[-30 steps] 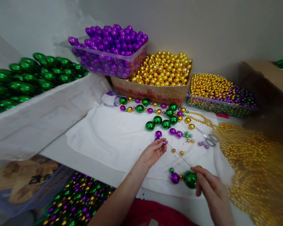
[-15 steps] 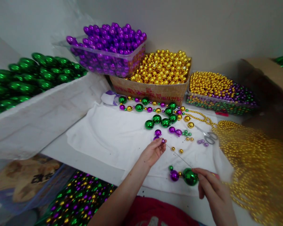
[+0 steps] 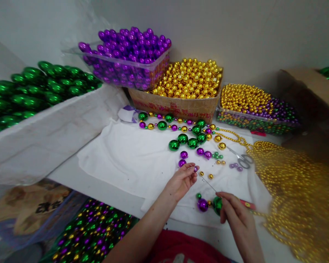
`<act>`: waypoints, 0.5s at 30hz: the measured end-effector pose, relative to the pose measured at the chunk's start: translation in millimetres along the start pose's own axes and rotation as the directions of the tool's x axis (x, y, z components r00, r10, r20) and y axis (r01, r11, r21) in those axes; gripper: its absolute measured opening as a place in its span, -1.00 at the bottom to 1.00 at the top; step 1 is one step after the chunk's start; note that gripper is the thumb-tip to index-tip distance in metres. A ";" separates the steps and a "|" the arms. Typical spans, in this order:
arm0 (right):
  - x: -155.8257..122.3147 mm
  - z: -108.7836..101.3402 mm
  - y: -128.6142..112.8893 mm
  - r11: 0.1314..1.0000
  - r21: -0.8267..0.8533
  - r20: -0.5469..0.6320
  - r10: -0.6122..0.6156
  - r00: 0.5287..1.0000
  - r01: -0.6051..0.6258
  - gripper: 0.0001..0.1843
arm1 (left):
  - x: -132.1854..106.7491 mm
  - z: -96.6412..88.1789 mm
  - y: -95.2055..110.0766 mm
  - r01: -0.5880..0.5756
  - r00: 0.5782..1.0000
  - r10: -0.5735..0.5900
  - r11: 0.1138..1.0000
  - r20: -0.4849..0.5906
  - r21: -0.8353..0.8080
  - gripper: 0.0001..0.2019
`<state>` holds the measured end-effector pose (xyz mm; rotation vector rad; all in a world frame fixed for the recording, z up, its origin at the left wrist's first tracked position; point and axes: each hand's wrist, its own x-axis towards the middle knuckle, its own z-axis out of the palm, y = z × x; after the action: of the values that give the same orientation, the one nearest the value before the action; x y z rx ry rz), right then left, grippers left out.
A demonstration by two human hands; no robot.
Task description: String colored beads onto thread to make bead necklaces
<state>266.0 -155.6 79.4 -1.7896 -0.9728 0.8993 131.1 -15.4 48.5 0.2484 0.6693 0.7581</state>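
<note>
My left hand [image 3: 183, 181] pinches a small purple bead [image 3: 195, 169] between thumb and fingertips, above the white cloth. A thin, straight wire [image 3: 208, 183], possibly a needle, runs between that bead and my right hand [image 3: 235, 212], whose fingers are closed on its near end. Whether the wire passes through the bead is too small to tell. Partly behind my right fingers lies a large green bead [image 3: 217, 205], in line with a small gold bead, a purple bead [image 3: 202, 205] and a small green bead [image 3: 199, 196]. Two small gold beads [image 3: 210, 176] lie close by.
Loose beads, scissors [image 3: 245, 161] and a finished-looking bead strand [image 3: 162, 125] lie on the white cloth [image 3: 120, 157]. Behind stand a purple-bead tub [image 3: 120, 62] and a gold-bead box [image 3: 172, 101]. A foam box [image 3: 57, 128] borders the left, gold bead chains [image 3: 298, 190] the right.
My left hand has moved slightly right and down with the purple bead. My right hand has shifted left along the wire, so the hands are closer and the large green bead is more covered.
</note>
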 end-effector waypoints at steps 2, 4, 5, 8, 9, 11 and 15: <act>5.5 6.8 5.7 0.999 -0.044 0.070 -0.020 0.997 0.023 -0.59 | -7.2 5.3 -6.6 0.010 0.998 -0.015 0.997 0.067 0.074 -0.84; 9.8 10.2 8.8 0.992 -0.122 0.125 -0.024 0.992 0.039 -0.58 | -14.2 10.1 -11.0 0.009 0.994 -0.025 0.989 0.107 0.148 -0.86; 11.5 10.4 8.7 0.983 -0.172 0.129 -0.042 0.991 0.064 -0.58 | -17.4 12.2 -11.8 -0.012 0.994 -0.009 0.982 0.112 0.191 -0.86; 16.1 8.3 2.6 0.913 -0.332 0.064 -0.230 0.971 0.238 -0.50 | -25.2 19.1 -9.3 -0.147 0.987 0.112 0.911 0.112 0.385 -0.86; 17.9 8.3 -0.8 0.885 -0.361 0.041 -0.300 0.953 0.294 -0.46 | -27.3 21.8 -7.6 -0.191 0.981 0.152 0.874 0.122 0.448 -0.87; 21.7 10.5 -7.4 0.885 -0.327 0.025 -0.344 0.939 0.333 -0.49 | -30.9 27.6 -4.3 -0.258 0.966 0.205 0.814 0.157 0.520 -0.90; 26.8 19.6 -14.9 0.985 -0.067 0.072 -0.154 0.985 0.159 -0.70 | -34.6 34.6 0.5 -0.329 0.944 0.273 0.788 0.183 0.520 -0.91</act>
<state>256.9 -120.4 81.6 -1.7255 -1.1851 0.8382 134.5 -38.5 91.5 0.9353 0.7519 0.8405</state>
